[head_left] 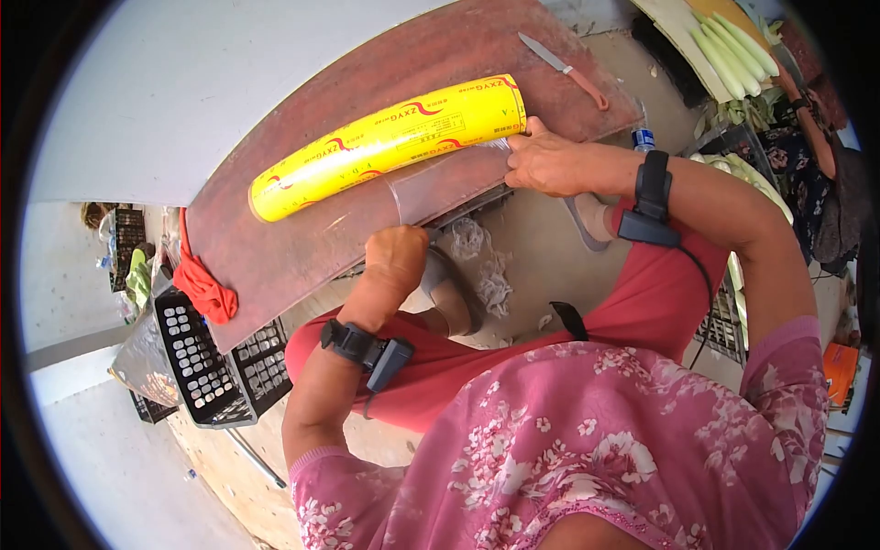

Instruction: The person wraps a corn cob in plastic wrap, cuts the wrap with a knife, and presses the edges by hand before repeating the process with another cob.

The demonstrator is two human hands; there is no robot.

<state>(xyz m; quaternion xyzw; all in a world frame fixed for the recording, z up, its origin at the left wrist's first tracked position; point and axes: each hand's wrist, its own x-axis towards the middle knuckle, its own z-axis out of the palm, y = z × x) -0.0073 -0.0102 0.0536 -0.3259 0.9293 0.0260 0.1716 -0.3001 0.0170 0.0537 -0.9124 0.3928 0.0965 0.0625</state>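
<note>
A large roll of cling film (394,147) with a yellow printed wrapper lies across the red-brown table (302,252). Below it, a clear sheet of film (440,188) stretches along the table's near edge. My left hand (396,257) is closed at that edge, by the left end of the sheet; its fingertips are hidden under the fist. Beside the right end of the roll, my right hand (545,160) is closed on the film, where the plastic bunches up whitish at the fingers.
A knife (564,69) with a reddish handle lies at the far right of the table. A red cloth (203,284) hangs off the left corner, above a black plastic crate (215,367). Long pale green vegetables (733,55) lie at upper right, near another person's arm (807,119).
</note>
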